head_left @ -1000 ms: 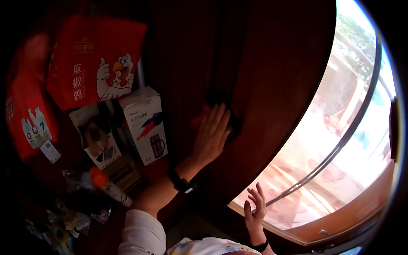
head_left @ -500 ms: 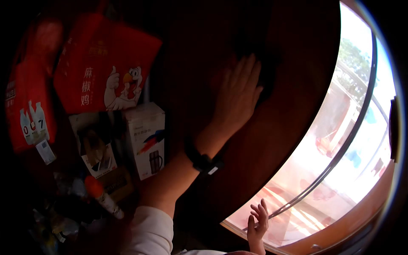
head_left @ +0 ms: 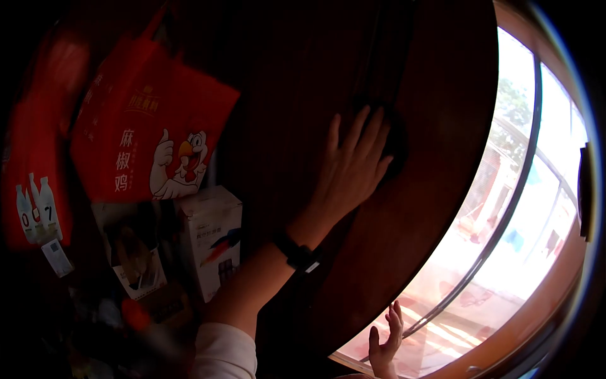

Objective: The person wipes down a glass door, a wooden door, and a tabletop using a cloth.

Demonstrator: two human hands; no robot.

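My left hand (head_left: 352,163), a dark watch (head_left: 298,254) on its wrist, reaches up against a dark reddish-brown wooden panel (head_left: 416,208). Its fingers are stretched and spread, with the back of the hand facing me. Under and beside the fingertips is a black shape (head_left: 396,146); whether it is an object or a shadow I cannot tell. Low in the view, my right hand (head_left: 386,341) is raised in front of the bright window, fingers pointing up and apart, with nothing visible in it.
A red bag with a cartoon chicken (head_left: 158,126) hangs at the left beside another red bag (head_left: 38,158). Below are a white box with a flask picture (head_left: 211,243), an opened carton (head_left: 136,265) and a blurred orange-topped item (head_left: 135,314). A curved window (head_left: 499,252) lies to the right.
The view has tilted, so the bags and boxes sit lower. My left hand's fingers have spread wider, while the hand stays by the black shape. My right hand has turned slightly.
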